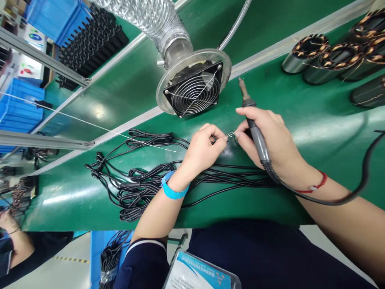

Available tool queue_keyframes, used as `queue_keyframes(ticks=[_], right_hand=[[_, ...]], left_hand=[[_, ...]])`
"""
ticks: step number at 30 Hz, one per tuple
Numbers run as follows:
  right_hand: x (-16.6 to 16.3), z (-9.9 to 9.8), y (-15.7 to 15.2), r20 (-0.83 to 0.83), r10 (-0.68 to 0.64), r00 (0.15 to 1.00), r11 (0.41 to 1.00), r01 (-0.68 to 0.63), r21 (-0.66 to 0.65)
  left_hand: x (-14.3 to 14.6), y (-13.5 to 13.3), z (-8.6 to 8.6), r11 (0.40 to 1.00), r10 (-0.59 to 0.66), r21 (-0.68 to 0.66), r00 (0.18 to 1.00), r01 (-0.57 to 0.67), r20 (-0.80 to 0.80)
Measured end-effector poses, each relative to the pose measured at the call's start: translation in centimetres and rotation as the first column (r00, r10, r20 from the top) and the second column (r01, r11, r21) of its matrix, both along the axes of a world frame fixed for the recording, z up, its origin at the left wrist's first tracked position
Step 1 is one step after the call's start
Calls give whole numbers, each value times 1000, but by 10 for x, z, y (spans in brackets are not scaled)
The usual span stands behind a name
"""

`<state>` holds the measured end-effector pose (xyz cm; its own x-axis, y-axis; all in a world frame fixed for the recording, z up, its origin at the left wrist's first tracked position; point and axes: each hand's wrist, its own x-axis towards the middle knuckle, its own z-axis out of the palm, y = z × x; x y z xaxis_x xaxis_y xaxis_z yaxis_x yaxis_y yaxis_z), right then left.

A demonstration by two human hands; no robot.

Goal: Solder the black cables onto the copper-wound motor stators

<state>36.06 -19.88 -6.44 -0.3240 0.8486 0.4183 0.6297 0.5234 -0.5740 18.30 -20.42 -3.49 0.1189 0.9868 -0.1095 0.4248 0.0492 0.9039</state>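
Between thumb and forefinger, my left hand (206, 146) pinches the end of a black cable, whose thin bare wire ends (230, 135) stick out to the right. My right hand (270, 140) holds a soldering iron (256, 134), its tip pointing up and away from the wires. The right thumb and a fingertip are close to the wire ends; whether they touch them I cannot tell. Under and beside my hands lie several bundled black cables (141, 176) with plugs at their left ends. A thin strand of pale wire (120, 133) runs in from the left towards my left wrist.
A fume extractor fan (195, 94) on a silver duct hangs just beyond my hands. Copper-wound motor stators (306, 52) stand at the back right of the green bench (331, 132). A blue crate (96, 257) of cables is below the edge. A co-worker's hand (9, 222) is at far left.
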Motion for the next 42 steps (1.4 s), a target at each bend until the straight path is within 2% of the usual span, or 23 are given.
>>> queue_keyframes(ticks=[3,8,11,12,15,17,19,22,26,29,36,42], right_hand=[[3,5,-5,-41,-1,999,1000,2,20],[18,21,-33,-179,-177,968,984,176,-25],[25,22,-48,-226,-202,953,979,199,-35],[27,19,-51,-230,-196,953,980,199,-9],[29,6,-55,-284,-99,954,966,161,203],[27,1,-54,-299,-42,953,967,115,229],[24,2,-50,-267,-68,961,982,112,155],[17,11,-40,-134,-124,983,989,133,63],[10,16,-21,36,-6,999,1000,6,22],[4,11,-12,32,60,998,998,-60,-1],[-2,1,-4,65,-65,996,998,65,9],[5,10,-18,-27,-52,998,998,53,21]], left_hand=[[0,-1,1,1000,-6,0,1000,6,-24],[0,-5,2,998,-38,39,998,40,-55],[0,-7,1,997,-49,60,997,53,-57],[0,-8,0,997,-49,56,997,52,-57],[0,-8,-1,999,-47,24,998,48,-42],[0,-7,-3,999,-37,9,999,37,-31],[-1,-6,-4,1000,-16,6,999,16,-29],[-1,-5,-6,1000,-3,9,1000,3,-25],[-2,-5,-7,1000,6,15,1000,-6,-6],[-2,-6,-7,1000,9,19,1000,-9,3],[1,-7,-4,999,24,48,999,-23,-22],[2,-9,-4,993,23,114,998,-17,-55]])
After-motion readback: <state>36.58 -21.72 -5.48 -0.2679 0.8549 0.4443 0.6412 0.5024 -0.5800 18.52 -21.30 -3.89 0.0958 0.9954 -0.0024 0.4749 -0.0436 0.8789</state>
